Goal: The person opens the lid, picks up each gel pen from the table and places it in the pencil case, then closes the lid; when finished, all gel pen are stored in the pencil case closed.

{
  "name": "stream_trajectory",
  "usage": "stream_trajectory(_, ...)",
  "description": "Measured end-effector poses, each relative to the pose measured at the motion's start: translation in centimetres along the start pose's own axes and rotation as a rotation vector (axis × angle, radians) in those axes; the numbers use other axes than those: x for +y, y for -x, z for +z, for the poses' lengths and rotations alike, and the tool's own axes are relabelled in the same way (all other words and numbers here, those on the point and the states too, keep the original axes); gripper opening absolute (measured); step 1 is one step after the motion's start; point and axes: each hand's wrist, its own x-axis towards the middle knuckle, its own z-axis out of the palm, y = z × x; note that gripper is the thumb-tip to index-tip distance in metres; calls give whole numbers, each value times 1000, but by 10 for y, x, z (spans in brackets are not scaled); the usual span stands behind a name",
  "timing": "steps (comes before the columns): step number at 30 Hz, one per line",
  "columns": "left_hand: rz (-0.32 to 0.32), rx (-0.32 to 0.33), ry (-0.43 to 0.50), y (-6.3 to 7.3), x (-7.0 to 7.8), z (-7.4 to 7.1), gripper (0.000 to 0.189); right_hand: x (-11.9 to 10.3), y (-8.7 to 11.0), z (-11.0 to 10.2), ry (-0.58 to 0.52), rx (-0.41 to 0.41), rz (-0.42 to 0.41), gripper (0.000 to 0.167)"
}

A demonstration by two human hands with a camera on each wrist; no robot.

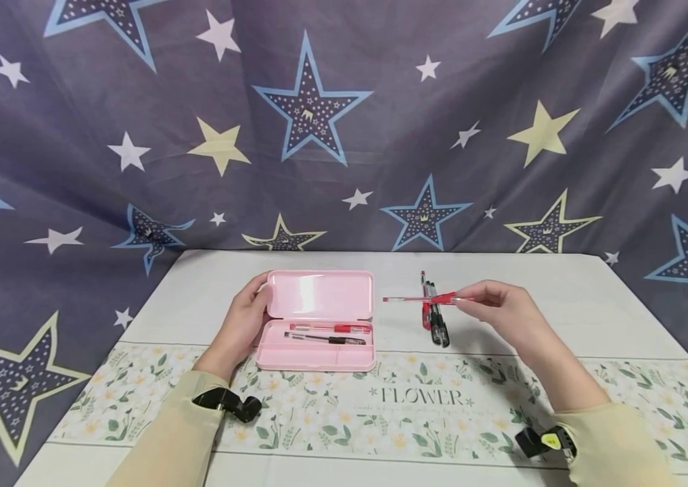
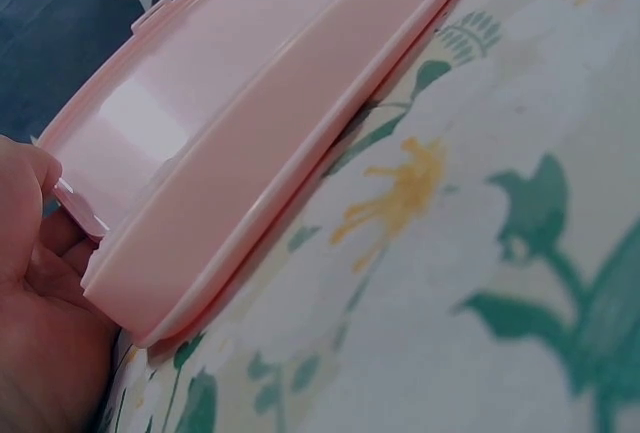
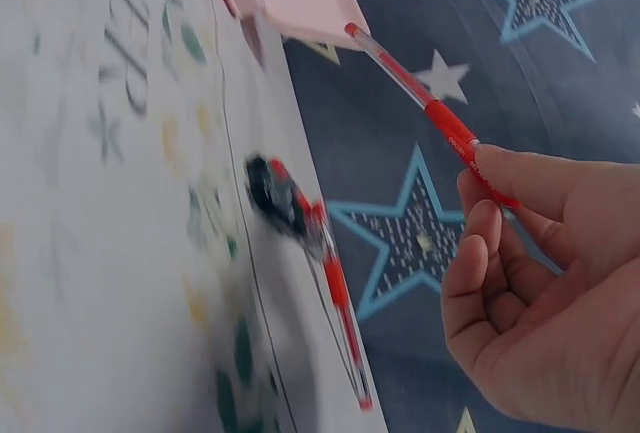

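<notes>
A pink pencil case (image 1: 263, 355) stands unfolded on the table, its lid raised at the back. Inside its rear compartment lie a red pen (image 1: 325, 328) and a black pen (image 1: 322, 337). My left hand (image 1: 243, 328) grips the left edge of the lid, thumb on the inner side and fingers behind, as the left wrist view shows. Between the thumb and fingers of my right hand (image 1: 505, 312) is another red pen (image 3: 440, 113), held level above the table with one end pointing at the case. Beneath it lies a small pile of pens (image 1: 437, 325), red and black.
A white table (image 1: 563, 304) carries a floral runner (image 1: 392, 433) printed with the word FLOWER. Behind it hangs a dark curtain (image 1: 344, 196) patterned with stars. Each forearm wears a small black wrist camera (image 1: 544, 443).
</notes>
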Motion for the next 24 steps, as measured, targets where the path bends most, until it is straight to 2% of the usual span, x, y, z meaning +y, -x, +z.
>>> stream_trajectory(8, 4, -2, 3, 1, 2, 0, 50, -20, -9, 38, -59, -50, -53, 27)
stream_trajectory(13, 3, -3, 8, 2, 4, 1, 50, -30, -15, 65, -48, -80, -44, 18)
stream_trajectory(21, -4, 3, -6, 0, 0, 0, 49, -38, -21, 106, -89, -115, -81, 11)
stream_trajectory(24, -14, 9, -1, -1, 1, 0, 48, -40, -24, 121, -101, -118, -71, 10)
